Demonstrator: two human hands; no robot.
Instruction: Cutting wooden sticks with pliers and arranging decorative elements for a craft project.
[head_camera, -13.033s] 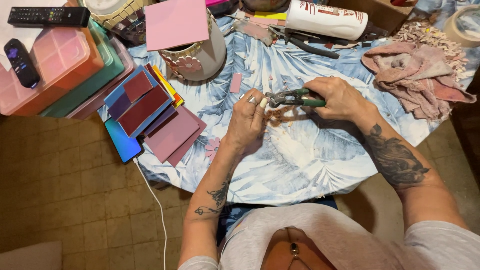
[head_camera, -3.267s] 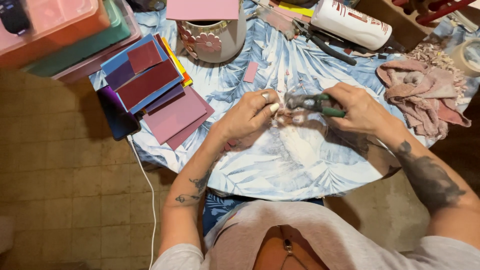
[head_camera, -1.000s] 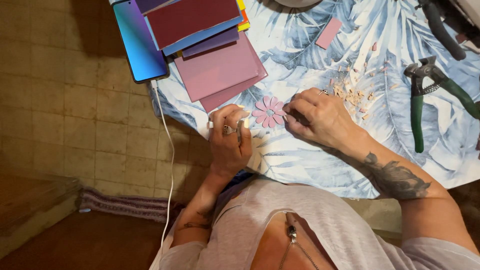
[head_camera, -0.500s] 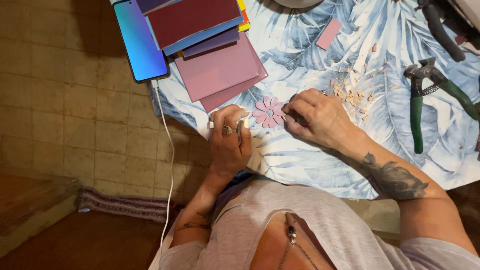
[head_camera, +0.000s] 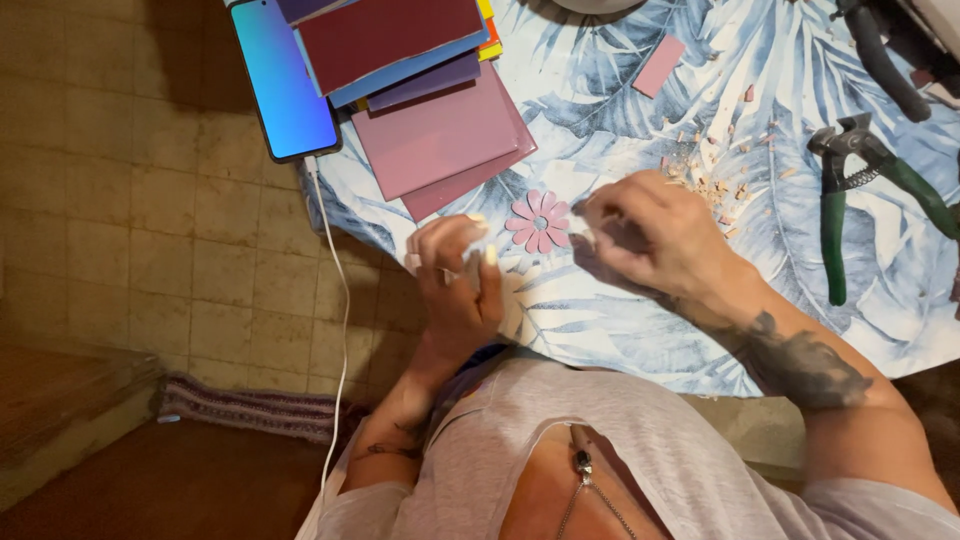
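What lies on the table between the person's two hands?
In the head view, a pink flower-shaped piece lies on the leaf-print tablecloth between the left hand and right hand.

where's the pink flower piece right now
In the head view the pink flower lies flat on the leaf-print tablecloth, between the left hand and right hand, just below the pink tiles.

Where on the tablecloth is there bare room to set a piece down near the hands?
Bare cloth lies between the right hand and the green-handled pliers, toward the near table edge, and below the pink flower beside the left hand. It is crowded at the stacked coloured sheets by the phone, and among the scattered chips above the right hand.
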